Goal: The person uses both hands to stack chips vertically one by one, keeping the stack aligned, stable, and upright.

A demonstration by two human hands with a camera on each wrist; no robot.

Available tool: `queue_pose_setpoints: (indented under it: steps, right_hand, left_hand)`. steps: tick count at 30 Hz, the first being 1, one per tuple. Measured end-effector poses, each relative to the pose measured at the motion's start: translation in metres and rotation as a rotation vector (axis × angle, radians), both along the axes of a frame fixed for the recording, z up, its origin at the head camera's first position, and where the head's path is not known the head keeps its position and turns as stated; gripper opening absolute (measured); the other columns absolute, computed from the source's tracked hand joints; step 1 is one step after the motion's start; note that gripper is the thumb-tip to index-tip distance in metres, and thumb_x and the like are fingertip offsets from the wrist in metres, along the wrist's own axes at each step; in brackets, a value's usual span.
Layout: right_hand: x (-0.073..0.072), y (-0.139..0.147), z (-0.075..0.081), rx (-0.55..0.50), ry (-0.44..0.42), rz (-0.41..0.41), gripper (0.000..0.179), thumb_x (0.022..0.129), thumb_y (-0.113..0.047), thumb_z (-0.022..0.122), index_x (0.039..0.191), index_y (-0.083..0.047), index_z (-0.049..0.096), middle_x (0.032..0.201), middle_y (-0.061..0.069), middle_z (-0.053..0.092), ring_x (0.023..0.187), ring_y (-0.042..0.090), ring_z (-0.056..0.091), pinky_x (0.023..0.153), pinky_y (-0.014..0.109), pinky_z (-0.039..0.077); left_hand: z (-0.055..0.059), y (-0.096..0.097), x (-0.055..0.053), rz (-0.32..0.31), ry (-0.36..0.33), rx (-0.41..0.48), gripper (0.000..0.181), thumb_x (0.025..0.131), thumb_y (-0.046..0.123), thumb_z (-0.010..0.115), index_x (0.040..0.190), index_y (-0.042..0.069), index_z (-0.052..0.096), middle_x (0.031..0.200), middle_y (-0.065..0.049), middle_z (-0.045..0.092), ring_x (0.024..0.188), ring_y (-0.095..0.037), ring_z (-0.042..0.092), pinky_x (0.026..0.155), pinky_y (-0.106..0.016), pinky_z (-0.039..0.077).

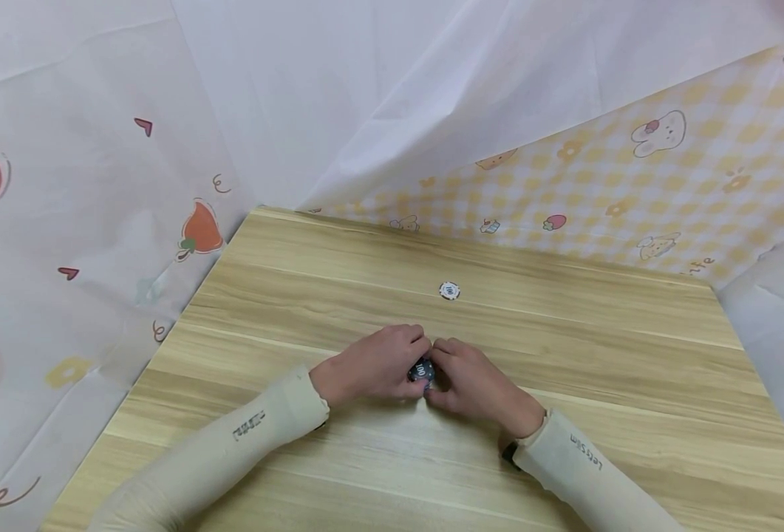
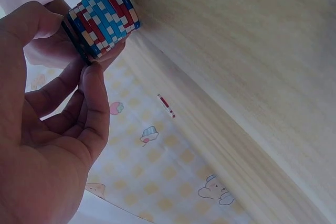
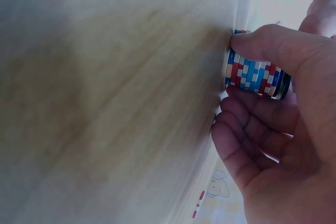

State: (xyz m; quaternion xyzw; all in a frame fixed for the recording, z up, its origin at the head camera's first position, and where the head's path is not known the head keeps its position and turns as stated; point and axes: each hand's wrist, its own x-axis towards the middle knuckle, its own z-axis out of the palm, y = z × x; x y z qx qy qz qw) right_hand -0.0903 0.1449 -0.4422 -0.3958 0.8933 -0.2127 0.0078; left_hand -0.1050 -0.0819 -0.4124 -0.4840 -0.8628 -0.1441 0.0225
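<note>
A stack of poker chips (image 2: 105, 19), with blue, red and white banded edges, stands on the wooden table (image 1: 298, 295) between the two hands. On top is a dark chip (image 1: 422, 372) marked 100; in the left wrist view its edge looks slightly tilted off the chips below. My left hand (image 1: 392, 366) pinches this dark chip between thumb and fingers. Low on the stack, my right hand (image 1: 474, 384) holds the chips with its thumb on the near side and fingers on the far side. Part of the stack is hidden by the hands.
Farther back on the table lies a single white poker chip (image 1: 449, 290) with a red-banded edge. Behind the table hangs a yellow checked cloth (image 1: 604, 177), and a white printed sheet (image 1: 99, 222) borders the left side.
</note>
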Motion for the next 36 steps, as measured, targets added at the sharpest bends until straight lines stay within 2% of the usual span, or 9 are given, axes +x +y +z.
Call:
queue_pose_setpoints:
  steps: [6, 27, 32, 36]
  right_hand:
    - [0.000, 0.000, -0.001, 0.000, 0.010, 0.001, 0.042, 0.087, -0.020, 0.085, 0.124, -0.003, 0.073, 0.107, -0.003, 0.067, 0.092, 0.014, 0.059, 0.083, 0.035, 0.056]
    - [0.000, 0.000, -0.001, -0.007, 0.022, 0.002, 0.037, 0.087, -0.020, 0.087, 0.117, -0.003, 0.075, 0.101, -0.004, 0.065, 0.088, 0.013, 0.057, 0.078, 0.034, 0.054]
    - [0.000, 0.002, 0.002, -0.004, -0.018, 0.005, 0.039, 0.086, -0.020, 0.090, 0.118, -0.002, 0.075, 0.101, -0.004, 0.064, 0.089, 0.012, 0.057, 0.080, 0.034, 0.054]
    - [-0.002, 0.005, 0.008, -0.005, -0.081, 0.019, 0.041, 0.085, -0.015, 0.089, 0.122, -0.001, 0.076, 0.105, -0.004, 0.065, 0.090, 0.011, 0.058, 0.082, 0.033, 0.056]
  left_hand:
    - [-0.001, 0.000, 0.001, 0.000, 0.014, -0.010, 0.035, 0.097, 0.031, 0.080, 0.114, 0.002, 0.071, 0.102, -0.005, 0.064, 0.084, -0.014, 0.058, 0.078, -0.027, 0.055]
    - [-0.002, -0.002, 0.003, 0.014, -0.014, -0.020, 0.034, 0.100, 0.034, 0.079, 0.116, 0.004, 0.071, 0.105, -0.004, 0.063, 0.087, -0.015, 0.058, 0.081, -0.027, 0.054]
    - [-0.004, -0.008, 0.004, 0.044, 0.001, -0.053, 0.043, 0.100, 0.042, 0.080, 0.120, 0.006, 0.073, 0.111, -0.004, 0.065, 0.094, -0.015, 0.059, 0.087, -0.027, 0.055]
    - [-0.004, -0.016, 0.007, 0.083, -0.037, -0.088, 0.044, 0.099, 0.042, 0.082, 0.120, 0.005, 0.073, 0.113, -0.004, 0.066, 0.098, -0.018, 0.060, 0.090, -0.031, 0.054]
